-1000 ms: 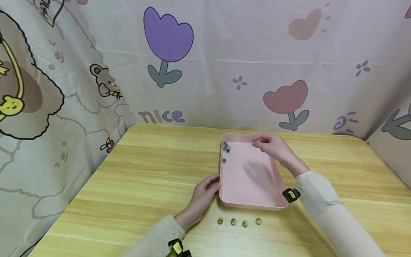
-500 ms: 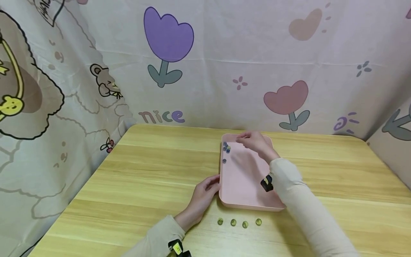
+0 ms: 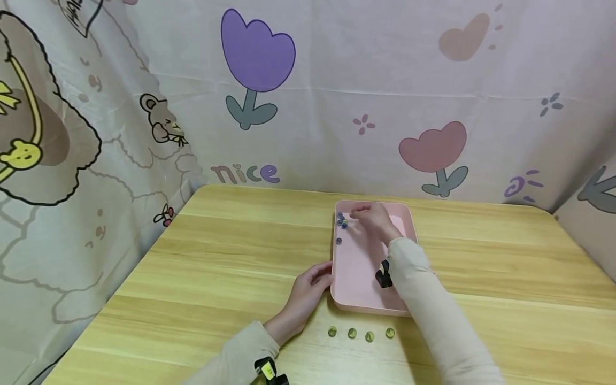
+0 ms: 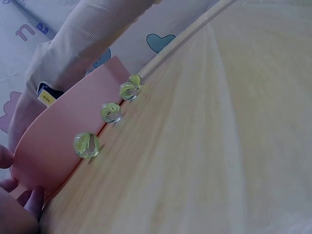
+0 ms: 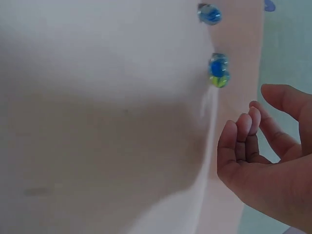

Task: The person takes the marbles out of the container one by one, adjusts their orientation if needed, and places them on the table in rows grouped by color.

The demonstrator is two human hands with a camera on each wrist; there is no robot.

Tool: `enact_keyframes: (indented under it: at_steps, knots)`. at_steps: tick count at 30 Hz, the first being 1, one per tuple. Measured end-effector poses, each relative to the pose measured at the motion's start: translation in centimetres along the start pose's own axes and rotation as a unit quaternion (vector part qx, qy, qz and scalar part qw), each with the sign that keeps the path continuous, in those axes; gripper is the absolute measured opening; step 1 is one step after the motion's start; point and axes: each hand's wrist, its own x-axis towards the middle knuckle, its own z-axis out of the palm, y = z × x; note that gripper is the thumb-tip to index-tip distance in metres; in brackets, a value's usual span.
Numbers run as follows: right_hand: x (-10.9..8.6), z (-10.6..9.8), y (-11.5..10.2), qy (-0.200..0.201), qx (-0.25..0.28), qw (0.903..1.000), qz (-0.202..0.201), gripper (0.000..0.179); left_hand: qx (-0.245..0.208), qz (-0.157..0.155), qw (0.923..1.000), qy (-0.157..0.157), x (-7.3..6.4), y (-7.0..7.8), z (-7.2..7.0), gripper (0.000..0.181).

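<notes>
A shallow pink tray [image 3: 353,272] lies on the wooden table. My right hand [image 3: 372,219] is over its far part, just right of a cluster of blue glass marbles [image 3: 341,220], one with yellow in it. In the right wrist view, the thumb and index fingertips stand a little apart with nothing visible between them; the other fingers bend inward. Another blue marble [image 3: 339,241] lies alone along the left wall. My left hand [image 3: 308,289] touches the outside of that wall near the front corner. Several yellow marbles [image 3: 352,333] form a row on the table before the tray.
The pale wood table [image 3: 216,256] extends on both sides of the tray. A patterned cloth [image 3: 327,144] hangs behind and to the left. My right forearm [image 3: 433,305] crosses the tray's right front corner.
My right hand has moved left over the tray, from near its right far corner to beside the blue marbles. The left hand stays at the tray's side. The view has shifted slightly.
</notes>
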Motion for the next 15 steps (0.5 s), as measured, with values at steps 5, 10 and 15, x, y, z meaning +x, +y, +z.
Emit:
enact_keyframes:
  at_steps: [5,10,15]
  knots:
    - [0.5,0.3,0.9,0.003,0.033,0.9994,0.005,0.023,0.002,0.001,1.0000,0.001,0.0,-0.1,-0.1,0.040]
    - [0.8,0.6,1.4,-0.012,0.063,0.9979,0.001,0.022,0.005,0.003,1.0000,0.000,0.1,-0.2,0.0,0.040]
    - [0.9,0.7,1.5,-0.020,0.064,0.9977,-0.008,0.024,0.010,0.008,0.9999,0.003,0.1,-0.1,0.0,0.040]
